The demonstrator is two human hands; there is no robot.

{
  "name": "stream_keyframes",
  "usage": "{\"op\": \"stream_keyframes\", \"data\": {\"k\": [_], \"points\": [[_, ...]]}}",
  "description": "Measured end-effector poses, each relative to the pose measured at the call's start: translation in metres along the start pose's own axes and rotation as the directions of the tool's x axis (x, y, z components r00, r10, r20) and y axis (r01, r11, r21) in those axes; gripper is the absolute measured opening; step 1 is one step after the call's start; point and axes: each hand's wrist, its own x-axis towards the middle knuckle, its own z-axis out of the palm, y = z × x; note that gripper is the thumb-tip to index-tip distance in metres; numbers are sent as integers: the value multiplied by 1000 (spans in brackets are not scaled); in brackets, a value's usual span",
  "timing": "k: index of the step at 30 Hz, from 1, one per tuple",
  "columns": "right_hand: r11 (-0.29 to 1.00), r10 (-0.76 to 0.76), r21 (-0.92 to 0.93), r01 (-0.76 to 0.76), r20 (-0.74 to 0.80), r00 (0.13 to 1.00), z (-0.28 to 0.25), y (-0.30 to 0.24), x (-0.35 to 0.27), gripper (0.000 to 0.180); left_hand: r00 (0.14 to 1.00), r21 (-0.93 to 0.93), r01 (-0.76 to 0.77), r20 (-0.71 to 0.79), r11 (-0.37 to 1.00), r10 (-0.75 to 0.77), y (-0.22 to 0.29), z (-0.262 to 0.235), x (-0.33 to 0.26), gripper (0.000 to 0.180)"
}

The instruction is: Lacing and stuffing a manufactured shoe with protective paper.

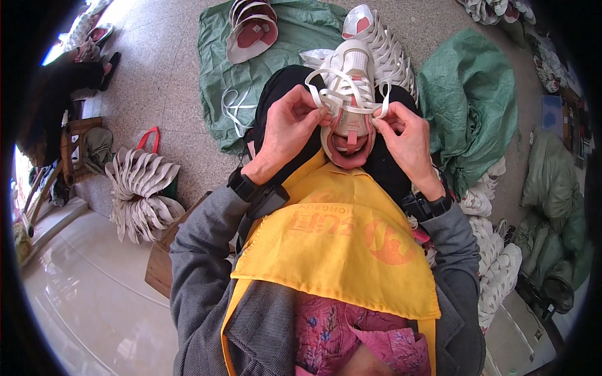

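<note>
The white knit shoe upper with a pink lining (348, 94) rests on the person's black-trousered lap (282, 94), just beyond the far edge of the yellow cloth apron (338, 244). Its long axis runs straight away from the body, with the open pink collar at the near end and the toe pointing toward the green woven sack (301, 31) spread on the speckled floor. It lies between the two hands, so neither is clearly nearer: each meets it from its own side at about the same height. The left hand (285, 128) is curled, thumb and forefinger pinched on the flat white lace (335, 94) where it leaves the left row of eyelets. The right hand (407, 135) mirrors it, fingers closed on the lace end at the right side of the upper. Both wrists, each wearing a black band, are bent inward, the grey-sleeved forearms rising from the lower edge and converging on the shoe. A fan of stacked grey-white shoe uppers (141, 188) lies on the floor well to the left, and more are piled at the right.
</note>
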Motion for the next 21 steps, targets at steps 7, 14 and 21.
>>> {"op": "stream_keyframes", "data": {"k": [7,14,21], "points": [[999,-22,-24,22,2,1000,0,1,-1,8,1000,335,-17,-19,942,24,5,1,2,9],[999,-29,-47,28,-13,999,1,-2,-3,8,963,640,-238,55,730,265,22,19,5,13],[1000,-5,29,6,-35,999,2,3,-4,7,940,718,-317,152,619,306,24,30,5,13]]}}
